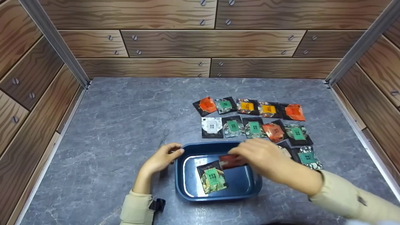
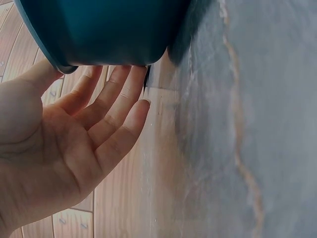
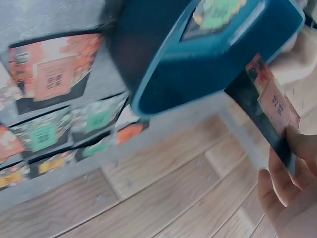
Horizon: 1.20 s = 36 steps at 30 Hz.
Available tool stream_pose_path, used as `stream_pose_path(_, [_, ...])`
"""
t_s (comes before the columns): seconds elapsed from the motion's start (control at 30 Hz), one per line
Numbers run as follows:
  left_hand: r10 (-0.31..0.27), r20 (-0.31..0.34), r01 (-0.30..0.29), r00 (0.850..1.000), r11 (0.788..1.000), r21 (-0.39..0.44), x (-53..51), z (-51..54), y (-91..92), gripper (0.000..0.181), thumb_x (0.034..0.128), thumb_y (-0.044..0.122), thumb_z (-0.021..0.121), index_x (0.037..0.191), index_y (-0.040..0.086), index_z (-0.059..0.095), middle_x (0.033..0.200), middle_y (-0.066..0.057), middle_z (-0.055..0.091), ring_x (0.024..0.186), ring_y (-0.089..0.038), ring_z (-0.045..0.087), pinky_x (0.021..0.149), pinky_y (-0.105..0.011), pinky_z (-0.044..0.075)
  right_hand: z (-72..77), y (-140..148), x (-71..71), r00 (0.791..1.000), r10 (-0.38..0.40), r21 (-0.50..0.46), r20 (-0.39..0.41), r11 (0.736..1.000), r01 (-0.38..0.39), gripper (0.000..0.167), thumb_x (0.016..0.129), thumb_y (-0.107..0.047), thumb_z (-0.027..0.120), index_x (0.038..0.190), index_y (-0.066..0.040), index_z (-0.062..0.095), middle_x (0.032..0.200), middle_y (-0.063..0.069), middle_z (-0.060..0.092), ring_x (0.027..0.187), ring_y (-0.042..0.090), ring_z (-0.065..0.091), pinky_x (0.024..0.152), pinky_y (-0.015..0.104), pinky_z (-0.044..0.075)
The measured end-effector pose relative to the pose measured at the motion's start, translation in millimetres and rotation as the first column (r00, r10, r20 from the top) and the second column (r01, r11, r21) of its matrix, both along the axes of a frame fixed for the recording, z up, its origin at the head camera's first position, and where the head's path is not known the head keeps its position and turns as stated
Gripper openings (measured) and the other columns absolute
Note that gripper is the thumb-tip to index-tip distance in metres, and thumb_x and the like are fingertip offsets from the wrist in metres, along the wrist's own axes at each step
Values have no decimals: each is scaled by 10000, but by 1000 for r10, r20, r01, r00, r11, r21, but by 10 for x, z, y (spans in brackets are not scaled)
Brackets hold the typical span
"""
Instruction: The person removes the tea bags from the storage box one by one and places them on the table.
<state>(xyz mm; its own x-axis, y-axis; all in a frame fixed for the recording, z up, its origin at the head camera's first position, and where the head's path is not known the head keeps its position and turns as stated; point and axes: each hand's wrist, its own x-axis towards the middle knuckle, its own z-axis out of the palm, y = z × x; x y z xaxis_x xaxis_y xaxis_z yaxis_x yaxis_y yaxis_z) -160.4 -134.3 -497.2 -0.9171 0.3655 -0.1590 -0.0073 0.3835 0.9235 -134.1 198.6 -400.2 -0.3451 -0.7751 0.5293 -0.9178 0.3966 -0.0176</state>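
A dark blue plastic tub (image 1: 215,198) stands near the front of the table. My left hand (image 1: 161,160) holds its left rim; the left wrist view shows the thumb at the rim and the fingers against the outer wall. Inside the tub lies a flat sachet with a green label (image 1: 213,177). Above the tub's right half, my right hand (image 1: 265,157) pinches a red-and-black sachet (image 3: 273,101) between thumb and fingers. That sachet looks blurred in the head view, tilted over the tub.
Behind the tub, sachets lie in rows: orange (image 1: 207,105), yellow (image 1: 247,107), white (image 1: 212,127) and green (image 1: 233,126) labels. A green-labelled sachet (image 1: 308,157) lies to the right; my right hand partly covers its neighbour. Wood-patterned panels (image 1: 212,43) enclose the grey table (image 1: 118,125).
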Motion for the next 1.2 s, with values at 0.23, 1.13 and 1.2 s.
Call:
stream_pose_path(0.23, [-5,-10,6,1000,1000,4,8,21,7,364,1014,171,565,1267,-91,566,1040,-157,650,697,-127,515,701,-383,540,82,421,-12,985,-164,-112,52,979,169,213,828,-90,716,1035,-138,710,949,-6,729,811,201,690,718,386,580])
stream_pose_path(1.13, [-20,-26,20,999,1000,-12,3,-6,-11,340,1017,183,563,1247,-66,590,1005,-142,653,691,-129,518,659,-313,508,-254,1023,-87,863,-456,94,216,890,447,344,747,46,806,1001,-128,653,867,19,726,716,205,687,578,352,574])
stream_pose_path(1.2, [-20,-26,20,999,1000,-13,0,0,-7,341,1016,188,566,1247,-62,593,1003,-141,653,692,-129,520,666,-326,515,-339,1020,-74,845,-468,119,258,883,453,321,762,25,804,997,-135,653,854,8,723,703,184,679,578,325,570])
